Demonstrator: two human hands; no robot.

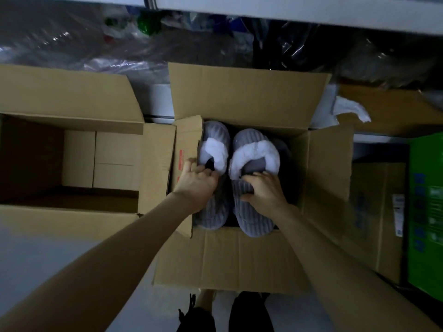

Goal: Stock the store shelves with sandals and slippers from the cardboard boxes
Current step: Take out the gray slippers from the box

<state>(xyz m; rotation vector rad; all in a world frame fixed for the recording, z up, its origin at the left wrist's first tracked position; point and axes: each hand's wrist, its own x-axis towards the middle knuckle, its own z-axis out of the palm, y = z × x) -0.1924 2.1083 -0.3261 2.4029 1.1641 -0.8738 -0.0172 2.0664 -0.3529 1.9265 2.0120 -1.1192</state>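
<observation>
An open cardboard box [239,255] stands on the floor right below me. Inside lie grey ribbed slippers with white fluffy lining. My left hand [196,183] grips the left slipper [212,209] at its opening, fingers curled into it. My right hand [263,190] grips the right slipper [254,219] the same way, thumb on the ribbed upper. Two more slippers [254,149] of the same kind lie toe-away at the far end of the box. What sits under them is hidden in the dark.
A second open cardboard box [72,164] stands to the left, its inside bare. A green carton [426,212] and another brown box [374,212] stand to the right. The low shelf [287,10] ahead holds plastic-wrapped goods. My feet are below the box.
</observation>
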